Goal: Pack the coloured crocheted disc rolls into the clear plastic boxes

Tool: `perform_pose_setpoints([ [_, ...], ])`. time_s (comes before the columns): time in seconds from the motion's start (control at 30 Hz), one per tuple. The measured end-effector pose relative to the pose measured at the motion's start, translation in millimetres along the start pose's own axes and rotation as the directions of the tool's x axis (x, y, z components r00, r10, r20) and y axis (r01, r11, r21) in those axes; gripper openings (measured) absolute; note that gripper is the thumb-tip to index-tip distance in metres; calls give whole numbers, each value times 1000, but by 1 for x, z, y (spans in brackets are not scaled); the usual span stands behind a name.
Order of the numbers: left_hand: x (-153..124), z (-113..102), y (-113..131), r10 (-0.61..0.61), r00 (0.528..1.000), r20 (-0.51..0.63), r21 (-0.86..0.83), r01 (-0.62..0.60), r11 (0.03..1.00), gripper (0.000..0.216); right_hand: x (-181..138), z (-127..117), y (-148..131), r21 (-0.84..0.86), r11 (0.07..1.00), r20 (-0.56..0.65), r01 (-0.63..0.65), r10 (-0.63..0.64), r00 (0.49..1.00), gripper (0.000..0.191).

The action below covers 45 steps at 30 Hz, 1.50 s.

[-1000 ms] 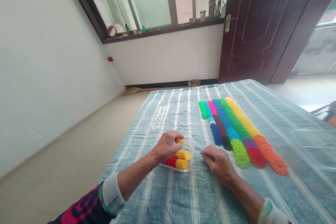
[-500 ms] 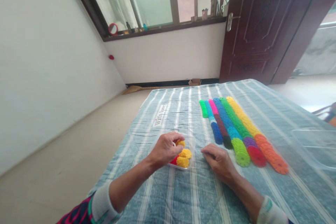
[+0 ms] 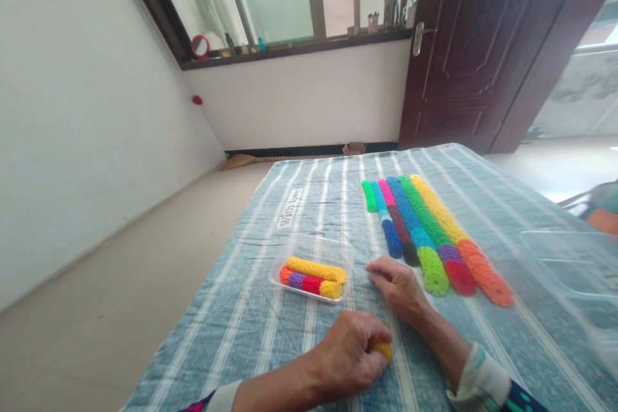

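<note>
My left hand (image 3: 348,355) rests low on the striped cloth, closed around a small stack of yellow discs (image 3: 382,349) that peeks out by the thumb. My right hand (image 3: 398,286) lies on the cloth just beyond it, fingers curled and holding nothing, its knuckles near the end of the dark blue row. A clear plastic tray (image 3: 313,246) to the left of the hands holds a yellow row and a row of orange, purple, red and yellow discs (image 3: 311,277). Several long rows of coloured discs (image 3: 425,235) lie side by side on the cloth to the right.
The blue-and-white striped cloth (image 3: 270,335) covers the table. A clear plastic lid or box (image 3: 570,264) sits at the right edge. Beyond the table are bare floor, a white wall, a windowsill with small items and a dark wooden door (image 3: 473,45).
My left hand has come out of the tray and moved toward me and to the right, carrying yellow discs. The tray's rows are now uncovered. My right hand has barely moved.
</note>
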<state>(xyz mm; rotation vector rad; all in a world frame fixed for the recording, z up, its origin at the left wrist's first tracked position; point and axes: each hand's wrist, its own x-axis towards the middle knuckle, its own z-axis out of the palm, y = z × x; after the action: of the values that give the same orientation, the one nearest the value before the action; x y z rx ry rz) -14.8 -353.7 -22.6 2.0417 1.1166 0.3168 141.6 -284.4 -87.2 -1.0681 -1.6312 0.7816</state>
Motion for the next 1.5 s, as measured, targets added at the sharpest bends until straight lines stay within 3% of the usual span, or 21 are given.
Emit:
perform_pose_setpoints([
  [0.2,5,-3,-7,99,992,85,283,-119,952,9,0,0,-1,4,1000,13,0,0,1000,18],
  [0.33,11,-8,-6,87,993,80,295,-106,950,10,1,0,-3,44,998,1,-42,42,999,17],
  [0.43,19,-12,-1,47,999,-17,254,-41,966,7,4,-2,-5,160,972,-22,-170,176,984,16],
  [0.53,30,-12,6,61,993,-101,278,-31,960,11,7,-5,-10,346,881,-37,-323,357,933,20],
  [0.67,43,-5,13,116,986,-117,367,-66,928,19,9,-10,-15,495,787,-81,-368,463,882,28],
  [0.77,50,1,13,86,982,-167,330,-27,944,20,9,-16,-19,521,794,-158,-314,452,878,28],
  [0.9,61,7,5,14,969,-248,243,49,969,12,11,-25,-21,431,883,-298,-188,336,894,22],
  [1.03,75,8,-1,28,962,-272,204,29,979,11,11,-28,-18,338,933,-341,-121,241,909,20],
  [1.37,83,2,17,-64,990,-124,511,119,852,36,13,-31,-11,221,972,-397,-81,166,903,19],
  [1.5,84,7,17,-94,985,-142,565,159,809,38,13,-29,-5,227,969,-378,-101,183,907,21],
])
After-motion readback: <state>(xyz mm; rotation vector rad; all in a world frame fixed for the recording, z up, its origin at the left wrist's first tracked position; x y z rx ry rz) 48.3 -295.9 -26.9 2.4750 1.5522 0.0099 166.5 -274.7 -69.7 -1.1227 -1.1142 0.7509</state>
